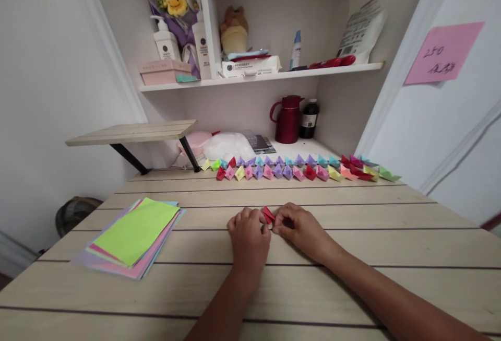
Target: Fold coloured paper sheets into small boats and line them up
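Between my two hands, at the middle of the table, is a small piece of folded red paper [268, 214]. My left hand [249, 230] pinches its left side between thumb and forefinger, the other fingers curled. On the right side, my right hand [297, 224] grips the paper's edge with thumb and fingertips. Parts of the paper are hidden by the fingers. Beyond the hands, two rows of folded paper boats [277, 172] in many colours line the far edge of the table. To the left lies a stack of coloured paper sheets [136, 231], yellow-green on top.
A small raised wooden shelf [133, 133] on black legs stands at the table's back left. Behind the boats are a dark red jug [288, 121], a dark bottle [309, 119] and a white plastic bag [229, 147]. Above runs a white shelf [324, 69] with bottles and boxes.
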The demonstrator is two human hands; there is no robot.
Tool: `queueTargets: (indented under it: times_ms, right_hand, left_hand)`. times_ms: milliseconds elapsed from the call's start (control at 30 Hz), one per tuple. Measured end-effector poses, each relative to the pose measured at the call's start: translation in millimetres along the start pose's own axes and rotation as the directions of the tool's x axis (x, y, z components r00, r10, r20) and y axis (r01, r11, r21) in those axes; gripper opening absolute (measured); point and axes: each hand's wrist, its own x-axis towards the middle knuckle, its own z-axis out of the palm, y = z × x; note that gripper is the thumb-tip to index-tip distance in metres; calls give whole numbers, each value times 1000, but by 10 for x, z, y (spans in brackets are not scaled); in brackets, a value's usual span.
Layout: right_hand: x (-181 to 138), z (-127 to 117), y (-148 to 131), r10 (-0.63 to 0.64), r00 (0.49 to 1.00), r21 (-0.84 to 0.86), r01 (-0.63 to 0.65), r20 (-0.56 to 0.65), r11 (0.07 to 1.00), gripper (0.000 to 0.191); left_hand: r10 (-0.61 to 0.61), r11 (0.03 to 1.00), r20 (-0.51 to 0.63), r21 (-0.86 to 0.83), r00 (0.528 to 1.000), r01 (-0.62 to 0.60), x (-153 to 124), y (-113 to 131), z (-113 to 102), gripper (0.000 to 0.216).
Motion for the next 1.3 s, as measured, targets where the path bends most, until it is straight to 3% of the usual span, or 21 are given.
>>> queueTargets:
  times_ms: [200,367,467,533,633,800,1133,1233,1300]
  right_hand:
    - [-1,31,8,-19,1000,-16,19,-12,1000,7]
    - [11,43,40,-8,994,-23,6,-112,1000,7]
    - [6,45,36,-40,987,-85,27,-153,996,27]
    - [-8,44,11,-69,992,-180,49,-107,982,34]
    - [-27,40,-42,-64,998,-247,58,-18,967,26]
    - [-11,38,-62,-39,999,-112,35,-34,993,20]
    - [22,29,-17,9,997,111,0,-75,994,4]
    - [29,27,-12,49,993,194,-28,-103,981,20]
    - [34,28,-2,62,994,251,-36,-95,967,20]
  left_hand:
    - [-37,996,-4,-81,999,36,25,34,-26,11]
    - [-108,994,1,-7,994,108,47,86,-88,23]
    - [-141,989,2,52,990,141,46,85,-98,17]
    - [-169,983,-15,72,986,169,41,75,-95,18]
    - [-175,978,-23,114,984,177,33,66,-81,24]
    - [-118,978,-15,172,993,119,30,68,-45,31]
    - [-61,997,-58,44,996,64,51,30,42,16]
    - [-37,998,-47,-42,998,35,61,15,53,18]
    - [-18,993,-15,-118,1000,16,69,10,48,20]
